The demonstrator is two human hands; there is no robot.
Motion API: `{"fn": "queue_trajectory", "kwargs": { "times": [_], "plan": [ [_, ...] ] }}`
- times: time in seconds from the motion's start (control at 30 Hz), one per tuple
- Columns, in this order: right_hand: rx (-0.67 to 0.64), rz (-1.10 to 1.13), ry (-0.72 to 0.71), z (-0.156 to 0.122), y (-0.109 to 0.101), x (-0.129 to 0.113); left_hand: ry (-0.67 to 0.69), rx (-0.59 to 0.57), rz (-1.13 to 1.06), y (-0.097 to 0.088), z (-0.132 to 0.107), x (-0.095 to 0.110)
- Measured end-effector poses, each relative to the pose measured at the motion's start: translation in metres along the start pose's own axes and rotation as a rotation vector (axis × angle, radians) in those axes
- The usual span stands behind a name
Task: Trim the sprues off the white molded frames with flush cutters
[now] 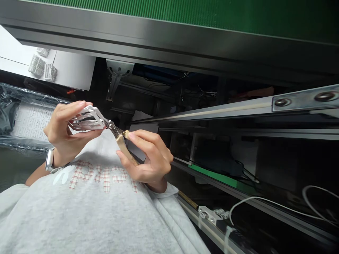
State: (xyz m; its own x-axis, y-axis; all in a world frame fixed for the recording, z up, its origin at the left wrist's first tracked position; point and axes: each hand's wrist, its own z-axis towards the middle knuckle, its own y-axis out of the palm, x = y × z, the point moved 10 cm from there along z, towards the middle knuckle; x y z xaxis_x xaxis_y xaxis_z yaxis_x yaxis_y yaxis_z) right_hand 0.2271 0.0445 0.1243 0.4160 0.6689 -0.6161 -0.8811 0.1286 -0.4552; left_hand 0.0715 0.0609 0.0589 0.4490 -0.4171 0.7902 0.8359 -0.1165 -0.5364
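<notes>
Between the thumb and fingers of my left hand (pixel 65 125) is a stack of white plastic frames (pixel 91 119) with open slots. My right hand (pixel 149 155) is closed around the beige handles of a pair of nippers (pixel 123 143). Their metal jaws point left and meet the right-hand edge of the frames. Whether the blades are closed on the plastic cannot be made out. Both hands are held in front of my grey shirt, below the conveyor's edge.
A green ribbed conveyor belt (pixel 148 8) with a metal side rail (pixel 159 38) runs across the top. On a white table (pixel 75 68) at left lie several bundles of similar parts (pixel 37 66). A plastic-lined box (pixel 33 121) holds flat white parts. Metal bars (pixel 225 110) and cables (pixel 265 199) are at right.
</notes>
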Motion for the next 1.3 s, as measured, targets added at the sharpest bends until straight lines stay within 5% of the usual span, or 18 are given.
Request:
{"fn": "queue_trajectory", "kwargs": {
  "times": [0.13,0.3,0.57,1.3],
  "plan": [
    [0.001,-0.007,0.025,-0.001,0.0,0.001,0.007,0.073,0.038,-0.008,-0.007,0.002],
    [-0.002,-0.023,0.067,-0.001,0.003,0.001,0.066,0.633,0.214,-0.061,-0.026,0.013],
    [0.042,-0.009,0.023,0.003,0.003,-0.001,0.153,0.834,0.295,-0.065,-0.027,0.017],
    [0.015,0.012,0.027,0.011,0.008,0.003,0.134,0.813,0.219,-0.069,-0.021,0.007]
  ]
}}
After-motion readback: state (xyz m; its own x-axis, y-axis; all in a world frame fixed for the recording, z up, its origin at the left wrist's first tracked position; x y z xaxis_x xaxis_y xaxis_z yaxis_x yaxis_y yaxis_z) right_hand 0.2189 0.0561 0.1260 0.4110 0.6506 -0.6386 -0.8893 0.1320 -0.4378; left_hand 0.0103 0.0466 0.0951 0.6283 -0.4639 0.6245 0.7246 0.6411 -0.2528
